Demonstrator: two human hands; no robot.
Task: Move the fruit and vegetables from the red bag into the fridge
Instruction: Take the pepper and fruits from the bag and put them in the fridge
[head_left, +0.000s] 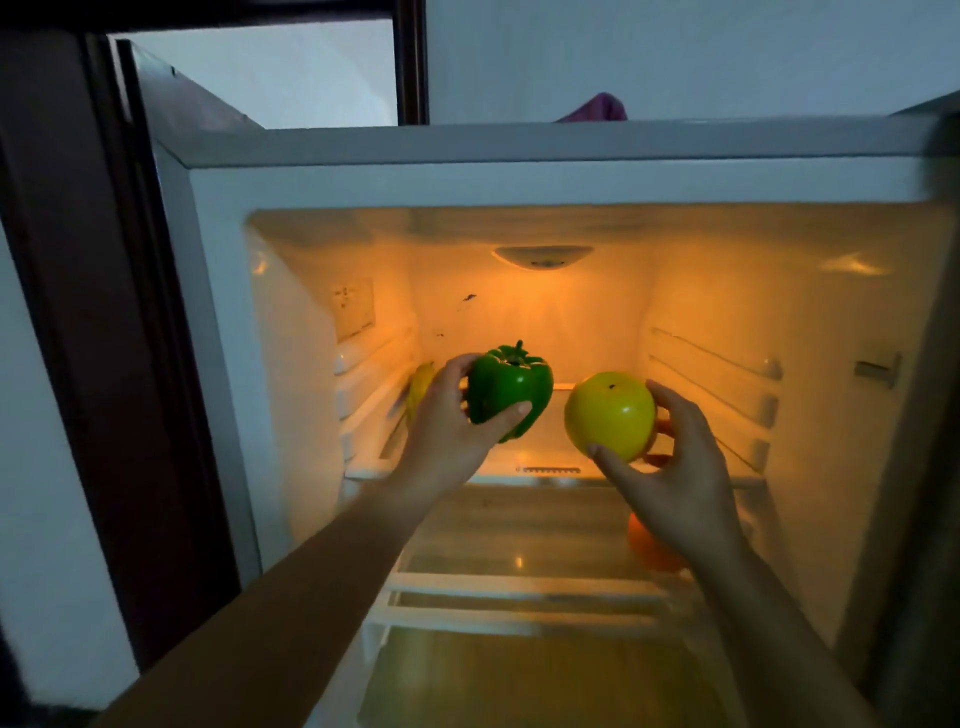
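Head view showed the left hand (447, 421) clasping a green pepper (511, 392), the right hand (670, 467) a yellow apple (610, 415) — both over the fridge (519, 179) shelf's front edge. Neither was set down yet — the red bag was out of sight.

Left hand (447, 421): bare, no ring or watch to be seen.
Right hand (675, 467): bare, no glove; short, plain thumbnail.
Left forearm (291, 587): uncovered, entering from 7 o'clock; no sleeve within the frame.
Right forearm (789, 634): uncovered, entering from 5 o'clock; wrist without band or strap.
Clothing: none visible on either arm.
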